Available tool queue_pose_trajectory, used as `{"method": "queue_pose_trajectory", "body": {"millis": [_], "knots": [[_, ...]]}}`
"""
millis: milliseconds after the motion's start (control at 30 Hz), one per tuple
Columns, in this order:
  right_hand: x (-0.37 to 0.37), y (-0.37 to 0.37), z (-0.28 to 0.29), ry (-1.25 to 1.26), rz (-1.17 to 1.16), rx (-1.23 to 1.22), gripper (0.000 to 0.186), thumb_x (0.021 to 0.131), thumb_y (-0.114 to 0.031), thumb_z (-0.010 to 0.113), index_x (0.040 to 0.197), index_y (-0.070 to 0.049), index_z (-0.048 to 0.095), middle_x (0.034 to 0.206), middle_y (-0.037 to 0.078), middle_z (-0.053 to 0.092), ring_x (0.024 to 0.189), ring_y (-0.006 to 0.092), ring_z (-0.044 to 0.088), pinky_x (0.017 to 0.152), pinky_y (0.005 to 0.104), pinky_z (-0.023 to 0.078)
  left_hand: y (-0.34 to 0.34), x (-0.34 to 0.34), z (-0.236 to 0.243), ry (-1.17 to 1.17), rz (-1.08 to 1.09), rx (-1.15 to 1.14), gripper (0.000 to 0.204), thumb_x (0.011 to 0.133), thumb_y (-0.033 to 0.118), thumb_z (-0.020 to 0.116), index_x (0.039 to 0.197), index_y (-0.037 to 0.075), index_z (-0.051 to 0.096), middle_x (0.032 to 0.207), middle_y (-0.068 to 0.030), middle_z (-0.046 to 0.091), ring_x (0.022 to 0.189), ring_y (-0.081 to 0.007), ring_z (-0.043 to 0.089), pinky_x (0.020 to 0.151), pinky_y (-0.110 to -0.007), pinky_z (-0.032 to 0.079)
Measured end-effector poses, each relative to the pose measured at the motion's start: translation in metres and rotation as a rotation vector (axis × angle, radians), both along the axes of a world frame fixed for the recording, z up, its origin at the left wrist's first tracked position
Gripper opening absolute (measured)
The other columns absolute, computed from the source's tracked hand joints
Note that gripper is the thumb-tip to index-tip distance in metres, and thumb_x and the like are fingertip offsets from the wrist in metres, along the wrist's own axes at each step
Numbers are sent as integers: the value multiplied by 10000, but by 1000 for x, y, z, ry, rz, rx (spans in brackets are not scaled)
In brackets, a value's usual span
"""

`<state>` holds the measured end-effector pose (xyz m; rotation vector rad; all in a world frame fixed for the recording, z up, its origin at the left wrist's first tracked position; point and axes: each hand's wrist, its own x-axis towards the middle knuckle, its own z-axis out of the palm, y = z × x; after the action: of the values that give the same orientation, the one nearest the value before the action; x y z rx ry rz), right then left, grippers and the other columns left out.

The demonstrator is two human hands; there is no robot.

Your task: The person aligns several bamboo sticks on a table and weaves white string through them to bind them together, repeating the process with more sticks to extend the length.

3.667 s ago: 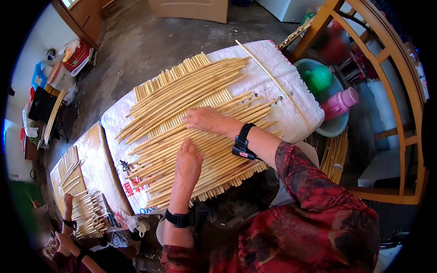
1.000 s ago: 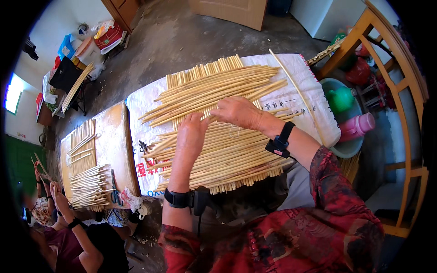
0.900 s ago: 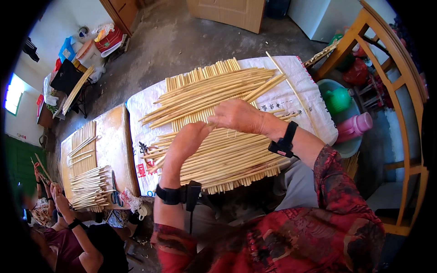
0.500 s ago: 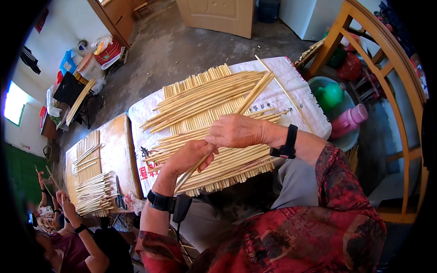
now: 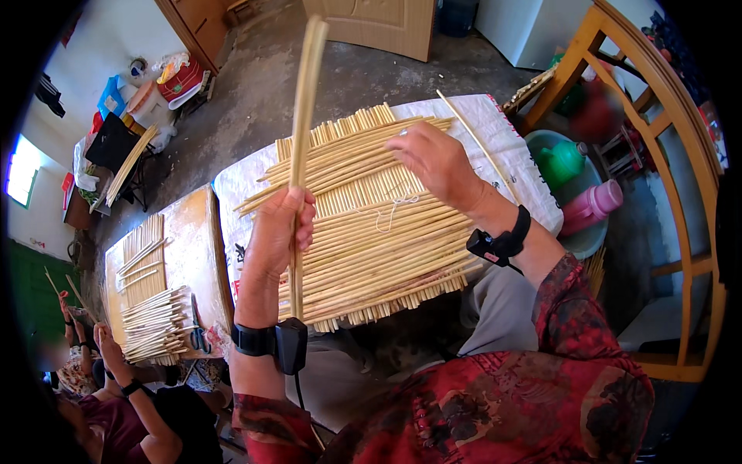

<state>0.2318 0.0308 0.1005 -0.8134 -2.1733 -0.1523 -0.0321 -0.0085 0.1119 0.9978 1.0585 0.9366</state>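
Observation:
My left hand (image 5: 282,224) is closed around a thin bundle of pale straw stalks (image 5: 305,100), which stands nearly upright and is slightly motion-blurred. To the right, my right hand (image 5: 437,162) hovers over the stalks with its fingers loosely bent and apart, apparently with nothing in them. Below both hands, long stalks (image 5: 371,259) lie side by side across a layer of stalks (image 5: 352,189) running the other way. A thin white string (image 5: 398,205) lies loosely curled on top, just below my right hand.
A white printed cloth (image 5: 514,166) covers the table; a single stalk (image 5: 479,143) lies at its right. On the left, a second table (image 5: 197,247) bears stalks and scissors (image 5: 197,332), near another person's hands (image 5: 108,348). A basin (image 5: 599,224) and a wooden frame (image 5: 657,124) stand at right.
My hands, together at the bundle before, have come apart. The left one has swung the bundle from a slant to nearly upright; the right has let go and moved up and right.

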Motion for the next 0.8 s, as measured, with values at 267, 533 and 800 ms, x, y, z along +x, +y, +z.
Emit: {"method": "queue_pose_trajectory", "body": {"millis": [267,533,800], "knots": [[18,50,-126,-620,-237,-461,91,773,-104,517,795,-67,598,824,109,577,812,291,580,693,382,475,-15,28,-57,-274,26,-100,253,945,293,445,900,49,497,614,7,423,440,-75,364,400,-217,337],[0,58,-137,-559,-15,-256,62,706,-43,521,660,-41,562,729,129,571,737,286,579,642,389,446,-14,19,-75,-386,4,-196,240,949,271,439,895,45,500,630,1,432,454,-80,376,401,-218,345],[2,77,-147,-767,-78,-498,62,725,-72,533,732,-19,563,701,180,587,655,335,580,597,418,458,-15,15,-70,-447,-15,-178,245,948,271,444,885,42,505,630,4,430,455,-69,374,403,-207,345]]}}
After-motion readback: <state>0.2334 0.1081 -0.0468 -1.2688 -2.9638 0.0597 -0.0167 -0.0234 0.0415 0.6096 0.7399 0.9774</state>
